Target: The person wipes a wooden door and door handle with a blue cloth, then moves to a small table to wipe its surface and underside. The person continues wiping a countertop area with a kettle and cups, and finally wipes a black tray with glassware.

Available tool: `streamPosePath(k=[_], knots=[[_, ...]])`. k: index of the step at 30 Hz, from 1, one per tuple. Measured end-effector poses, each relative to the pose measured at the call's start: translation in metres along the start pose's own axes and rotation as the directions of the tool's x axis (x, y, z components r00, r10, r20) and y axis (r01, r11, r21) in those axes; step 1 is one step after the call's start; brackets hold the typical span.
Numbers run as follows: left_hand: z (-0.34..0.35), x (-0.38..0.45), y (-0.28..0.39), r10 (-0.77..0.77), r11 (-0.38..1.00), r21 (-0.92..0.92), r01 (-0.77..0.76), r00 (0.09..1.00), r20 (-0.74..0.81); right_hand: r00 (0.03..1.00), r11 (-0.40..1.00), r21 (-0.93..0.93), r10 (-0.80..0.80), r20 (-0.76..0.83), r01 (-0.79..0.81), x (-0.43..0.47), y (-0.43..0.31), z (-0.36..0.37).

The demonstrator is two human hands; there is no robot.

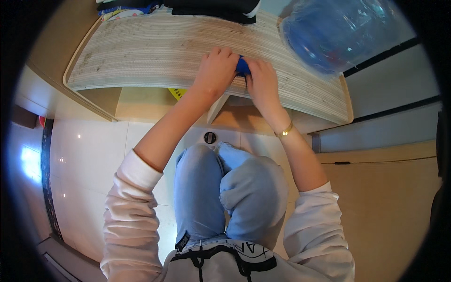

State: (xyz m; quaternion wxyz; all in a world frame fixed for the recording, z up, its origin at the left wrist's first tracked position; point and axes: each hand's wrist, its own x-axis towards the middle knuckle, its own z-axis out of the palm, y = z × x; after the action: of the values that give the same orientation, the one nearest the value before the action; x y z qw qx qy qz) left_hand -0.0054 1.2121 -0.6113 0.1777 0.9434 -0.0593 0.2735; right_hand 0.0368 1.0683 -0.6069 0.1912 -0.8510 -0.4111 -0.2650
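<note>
A small blue item [242, 66], too covered to identify, is held between my two hands over the front part of a cabinet shelf [148, 53]. My left hand [217, 72] grips it from the left with the fingers curled over. From the right, my right hand [261, 81] closes on its other side, thumb towards me. A gold-coloured bracelet [284, 131] circles my right wrist. The shelf top has a striped woven-look covering with dark stains. Most of the blue item is hidden by my fingers.
Folded dark clothes [215, 8] and a patterned stack [127, 12] lie at the shelf's back. A clear plastic bag with blue contents [338, 35] stands at the right. Below are open compartments with a vertical divider [217, 108]. A round black object [210, 138] rests on the tiled floor [88, 158].
</note>
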Motion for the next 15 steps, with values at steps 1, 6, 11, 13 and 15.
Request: streamPosePath(k=[1, 6, 11, 13, 15], knots=[[-0.0027, -0.0045, 0.0019, 0.015, 0.998, -0.069, -0.014, 1.0, 0.024, 1.0, 1.0, 0.003, 0.011, -0.005, -0.011, -0.0054, -0.004, -0.0023], [-0.0069, -0.0047, 0.0027, 0.022, 0.999, -0.027, -0.021, 0.999, 0.033, 0.999, 0.997, -0.078, 0.016, -0.035, -0.019, -0.0085, -0.0133, -0.0052], [-0.0033, -0.0063, 0.0032, 0.018, 0.999, -0.043, -0.018, 1.0, 0.017, 0.998, 0.996, -0.072, 0.057, 0.037, -0.055, -0.0094, -0.0116, -0.0063], [-0.0054, -0.0074, 0.0045, 0.019, 1.0, 0.01, -0.02, 0.999, 0.045, 0.997, 0.995, -0.079, 0.064, 0.038, -0.061, -0.0105, -0.0112, -0.0077], [-0.0083, -0.0062, 0.0058, 0.024, 0.998, 0.054, -0.028, 0.997, 0.066, 0.998, 0.998, -0.019, 0.067, 0.02, -0.067, -0.0106, -0.0099, -0.0083]])
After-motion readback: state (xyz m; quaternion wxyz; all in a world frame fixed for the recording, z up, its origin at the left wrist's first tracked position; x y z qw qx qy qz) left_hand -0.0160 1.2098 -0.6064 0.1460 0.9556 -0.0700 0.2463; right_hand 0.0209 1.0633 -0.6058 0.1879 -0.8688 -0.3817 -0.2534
